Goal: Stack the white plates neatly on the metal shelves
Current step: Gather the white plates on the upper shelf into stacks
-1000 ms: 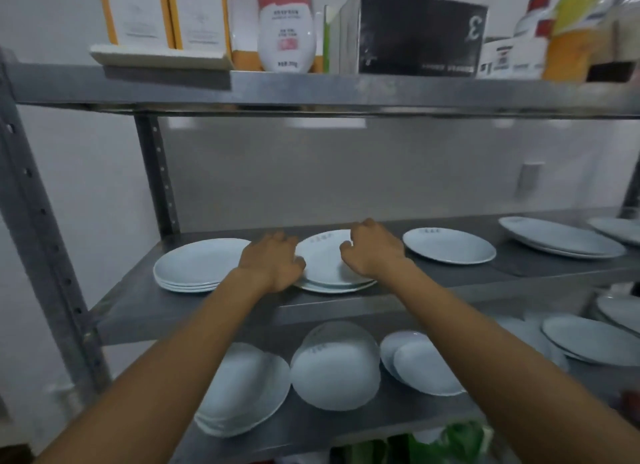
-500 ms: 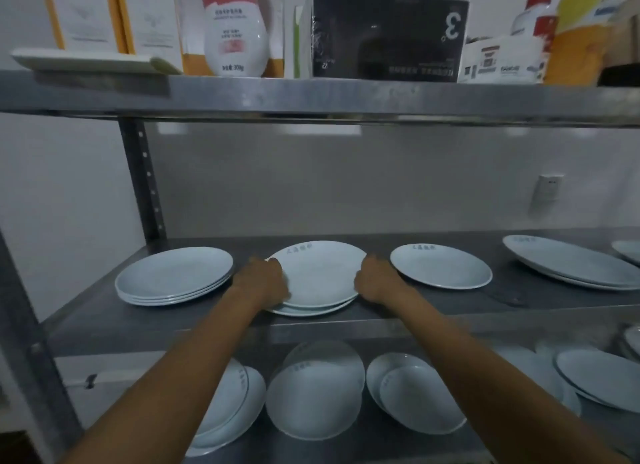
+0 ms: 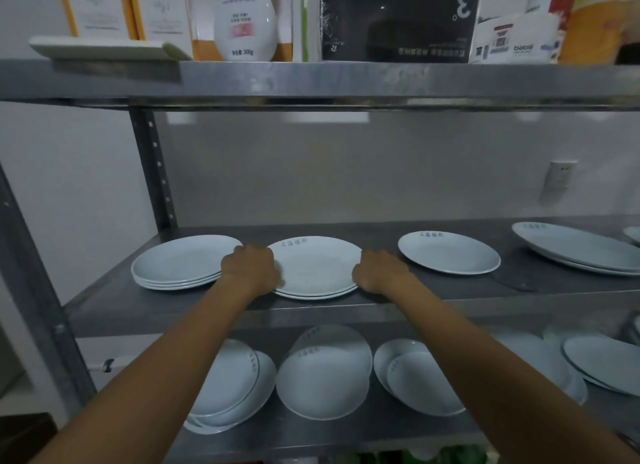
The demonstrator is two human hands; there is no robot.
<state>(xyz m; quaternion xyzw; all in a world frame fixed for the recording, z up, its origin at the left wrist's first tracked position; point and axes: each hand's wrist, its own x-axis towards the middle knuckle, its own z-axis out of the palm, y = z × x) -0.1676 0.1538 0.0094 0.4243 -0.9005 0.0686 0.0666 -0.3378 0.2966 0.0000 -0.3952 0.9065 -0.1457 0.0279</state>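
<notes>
From the head view, the middle stack (image 3: 315, 266) of white plates sits on the middle shelf (image 3: 242, 313), not far back from its front edge. The left hand (image 3: 251, 269) is curled over the stack's left rim and the right hand (image 3: 379, 271) over its right rim, so both appear to be grasping it, though the fingertips are hidden behind the knuckles.

The top plate sits slightly off the one under it. If the two hands squeeze or lift unevenly, the glazed plates could slide on each other, and one could slip toward the near edge and drop.

The left hand's knuckles lie just beside the left stack (image 3: 180, 261), perhaps touching it. A sideways nudge from that wrist would likely knock its rims askew, or chip them.

To the right a single plate (image 3: 448, 252) lies apart, with room to spare.

On the lower shelf, leaning plates (image 3: 325, 373) rest tilted and overlapping, directly under the forearms. Anything falling off the front lip would probably strike them. The dim light and smooth steel add to the risk.
</notes>
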